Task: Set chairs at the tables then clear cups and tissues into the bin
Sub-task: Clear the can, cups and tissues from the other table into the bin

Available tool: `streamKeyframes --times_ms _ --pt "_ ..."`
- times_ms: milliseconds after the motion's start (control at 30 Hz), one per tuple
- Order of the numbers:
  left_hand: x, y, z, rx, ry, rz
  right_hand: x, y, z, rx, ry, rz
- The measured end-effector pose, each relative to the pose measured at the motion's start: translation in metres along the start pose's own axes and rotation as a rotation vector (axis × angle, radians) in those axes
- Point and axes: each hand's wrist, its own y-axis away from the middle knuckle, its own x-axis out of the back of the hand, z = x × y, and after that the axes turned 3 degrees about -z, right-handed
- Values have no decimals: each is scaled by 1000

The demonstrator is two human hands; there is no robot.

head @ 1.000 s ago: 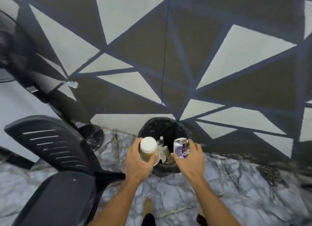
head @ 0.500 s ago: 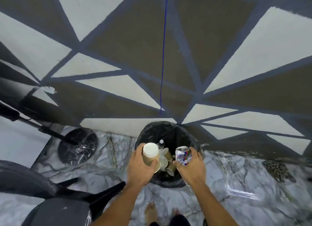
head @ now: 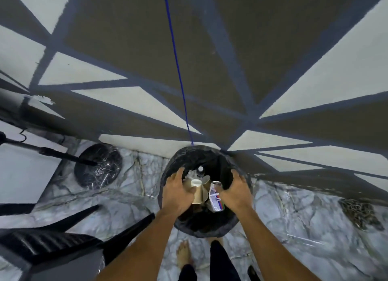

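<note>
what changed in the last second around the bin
Both hands moved forward and down into the mouth of the round black-lined bin. The left hand brought the white-lidded brown paper cup down among the cups already inside, now tilted. The right hand lowered the crushed silver drink can. Whether either grip has loosened is unclear. The bin stayed against the wall.

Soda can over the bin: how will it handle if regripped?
The soda can looks dented, so it is probably empty, light and thin-walled; a hard squeeze would likely crush it further. Its glossy printed skin may slip. Round body: apt to roll if laid sideways.
</note>
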Motion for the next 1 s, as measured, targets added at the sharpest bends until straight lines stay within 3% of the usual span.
streamKeyframes --times_ms 267,533,800,1000 --pt "-3 7 13 35 -7 -34 11 -19 -9 116 95 -162" --pt "44 49 -33 199 175 208 -23 6 -84 419 267 -323" --pt "89 193 -145 547 317 519 -125 125 -157 884 567 -591" --pt "89 349 -236 756 398 745 -209 270 -145 1226 772 -738"
